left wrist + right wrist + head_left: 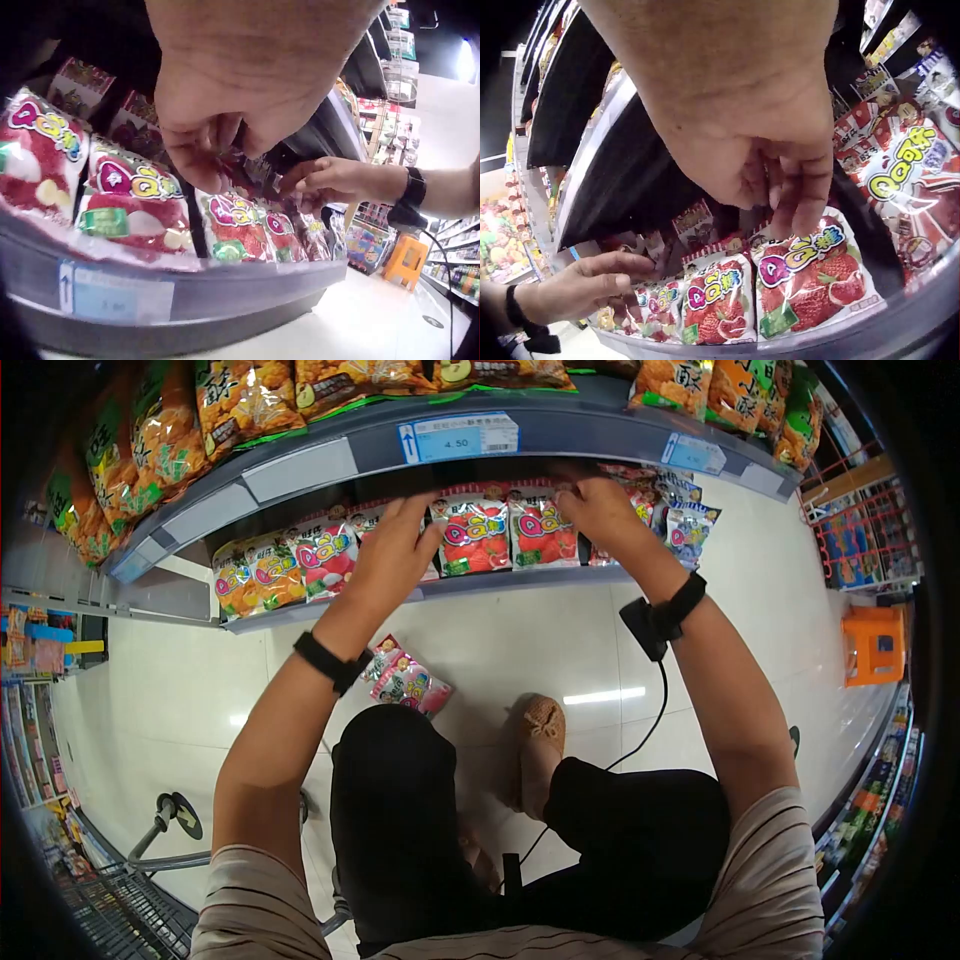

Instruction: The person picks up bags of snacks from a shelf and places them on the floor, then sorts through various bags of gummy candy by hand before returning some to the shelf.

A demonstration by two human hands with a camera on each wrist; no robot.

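Red strawberry candy bags (475, 538) (237, 226) (810, 281) stand upright along the low shelf. My left hand (392, 555) (240, 97) (592, 285) reaches in over the bag tops, left of the strawberry bags, fingers loosely bent and thumb apart. To its right, my right hand (608, 515) (341, 182) (772, 161) has its fingertips at the top edge of a strawberry bag, fingers bent downward. Neither hand visibly grips a bag. The shelf above partly hides the fingertips in the head view.
Orange snack bags (250, 405) fill the shelf above, with a price tag (460, 438) on its edge. Pink bags (408, 682) lie on the floor by my knee. A wire cart (120, 910) stands lower left, an orange stool (873, 646) at right. A cable hangs from my right wrist.
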